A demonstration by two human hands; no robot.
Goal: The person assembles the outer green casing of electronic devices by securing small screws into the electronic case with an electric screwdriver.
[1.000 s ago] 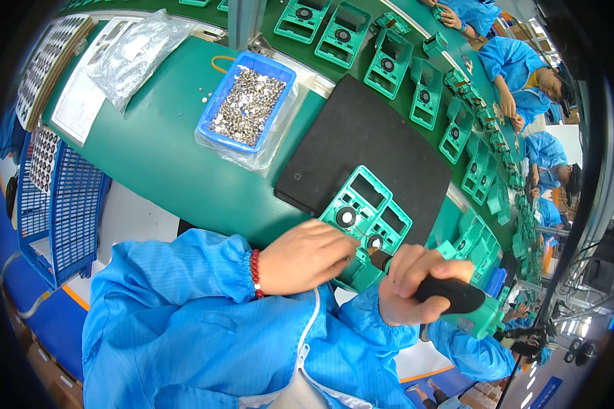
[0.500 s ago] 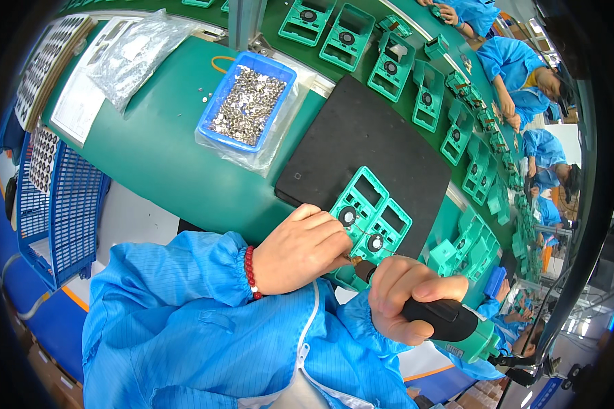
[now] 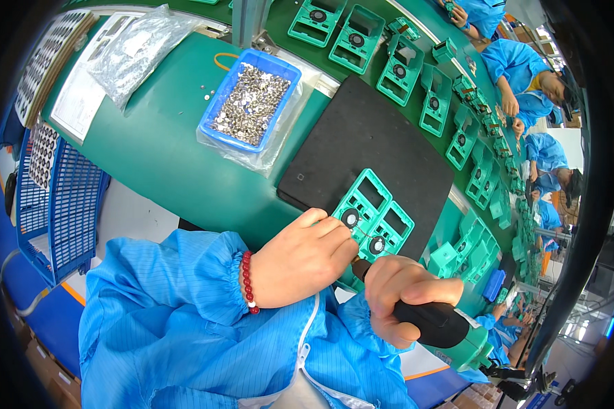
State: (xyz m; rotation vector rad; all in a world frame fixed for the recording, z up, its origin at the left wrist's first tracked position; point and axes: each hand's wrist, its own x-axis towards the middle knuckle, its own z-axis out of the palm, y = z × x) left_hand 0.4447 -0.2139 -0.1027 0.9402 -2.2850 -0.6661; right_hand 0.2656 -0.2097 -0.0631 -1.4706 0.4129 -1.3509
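Note:
My right hand (image 3: 406,296) is wrapped round an electric screwdriver (image 3: 433,323) with a black grip and a green rear body. The screwdriver's nose points left toward the fingertips of my left hand (image 3: 300,255). Those fingers are bent and pressed together at the near end of a green plastic housing (image 3: 366,213); what they pinch is hidden. The housing looks like two joined halves, each with a rectangular window and a round black part with a pale centre. Thin wires run between these parts. A black mat (image 3: 368,129) lies under the housing's far part.
A blue tray (image 3: 215,112) of small metal screws stands beyond my left hand, on a clear bag. Rows of green housings (image 3: 397,71) line the belt at the far right. A plastic bag (image 3: 140,51) and a blue crate (image 3: 61,204) are leftward. Co-workers sit along the right.
The screwdriver and my right hand have shifted slightly left and down. My left hand has stayed at the housing, moving a little right. The whole view has shifted slightly.

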